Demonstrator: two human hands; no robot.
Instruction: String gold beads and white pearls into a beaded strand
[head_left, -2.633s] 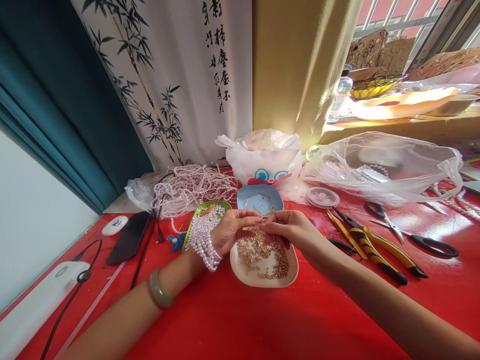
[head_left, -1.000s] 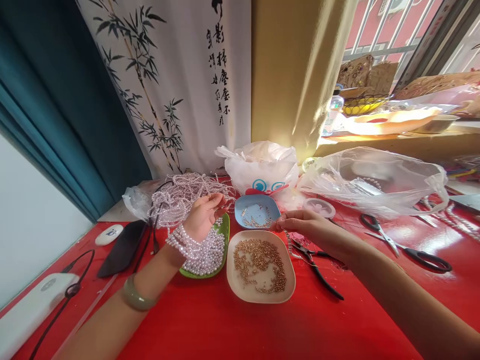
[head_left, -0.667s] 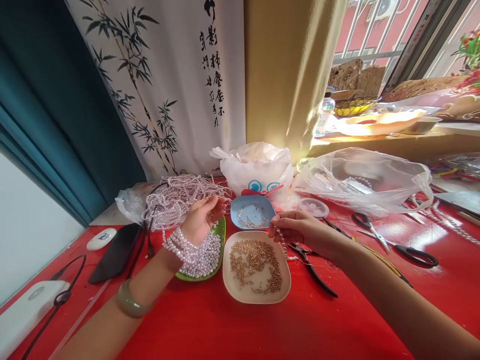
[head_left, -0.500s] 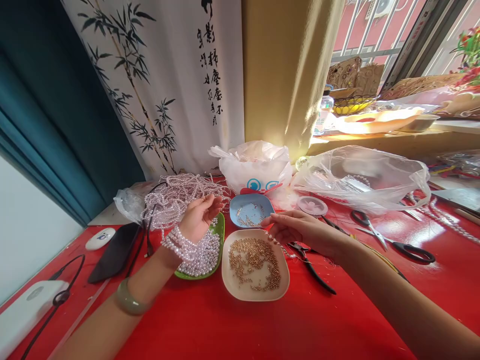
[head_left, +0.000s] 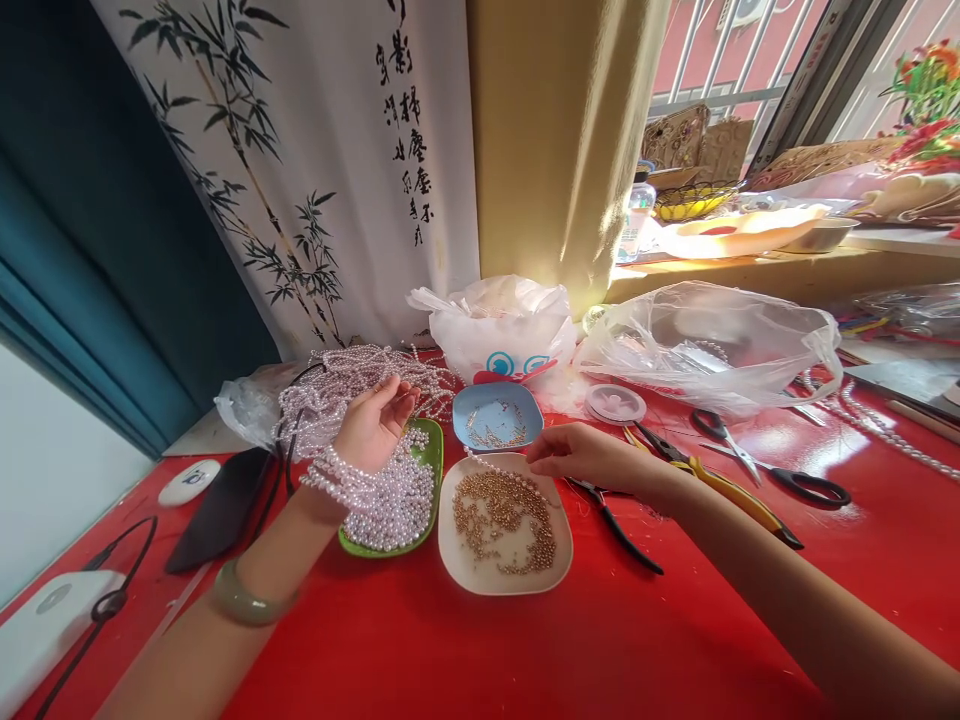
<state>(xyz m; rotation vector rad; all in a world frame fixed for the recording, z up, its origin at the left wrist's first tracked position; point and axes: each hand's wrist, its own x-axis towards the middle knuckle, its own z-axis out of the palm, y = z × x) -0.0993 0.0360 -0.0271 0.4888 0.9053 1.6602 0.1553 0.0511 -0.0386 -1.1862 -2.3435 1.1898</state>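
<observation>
- Left hand [head_left: 375, 425]: half spread, palm in view, fingers loosely curled above the far end of the green tray [head_left: 433, 455]; it meets the right hand over the cream tray [head_left: 474, 567] in the earliest frame, and is now well apart from it.
- Right hand [head_left: 577, 455]: palm down, fingertips gathered at the far right rim of the cream tray; whether they pinch anything cannot be told.
- Beaded strand [head_left: 491, 463]: stretches across the far part of the cream tray, by the right fingertips; one second earlier, a strand hangs from this hand beside the tray's right side.
- Gold beads [head_left: 541, 545]: lie scattered in the cream tray, thickest toward its far and right sides.
- Pearl strands [head_left: 334, 487]: encircle the left wrist, as before, over loose pearl beads [head_left: 405, 495] in the green tray.
- Blue tray [head_left: 463, 405]: just beyond the cream tray, holding small metallic pieces.
- Yellow-and-black pliers [head_left: 739, 500]: now show beyond the right forearm, which hides them one second earlier; black-handled pliers [head_left: 630, 545] lie nearer.
</observation>
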